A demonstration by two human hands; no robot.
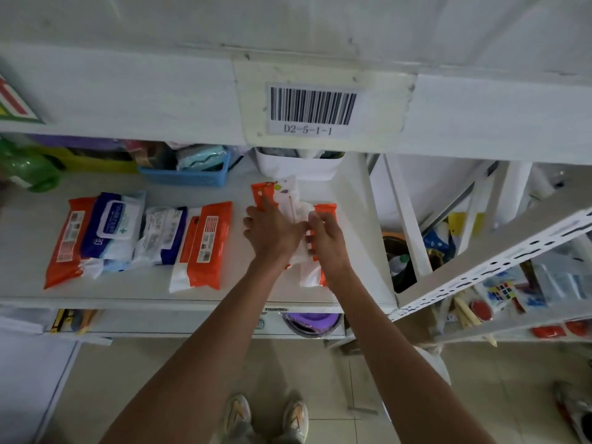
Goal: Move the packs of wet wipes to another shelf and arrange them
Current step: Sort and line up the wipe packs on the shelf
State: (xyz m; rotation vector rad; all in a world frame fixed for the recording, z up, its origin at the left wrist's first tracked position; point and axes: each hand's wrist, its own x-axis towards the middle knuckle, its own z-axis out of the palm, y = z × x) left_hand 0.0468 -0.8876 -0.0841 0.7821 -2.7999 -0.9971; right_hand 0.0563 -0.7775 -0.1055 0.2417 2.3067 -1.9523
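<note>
Wipes pack (296, 203) between both hands' fingers (315, 219)

White bin (299, 169) behind; shelf (153, 291) front free.

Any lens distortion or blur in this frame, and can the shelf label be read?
Head view: wide-angle bending curves the shelf edge and the perforated upright; both hands are slightly soft; flat, dim lighting; the barcode label reads D2-5-1-1.
</note>
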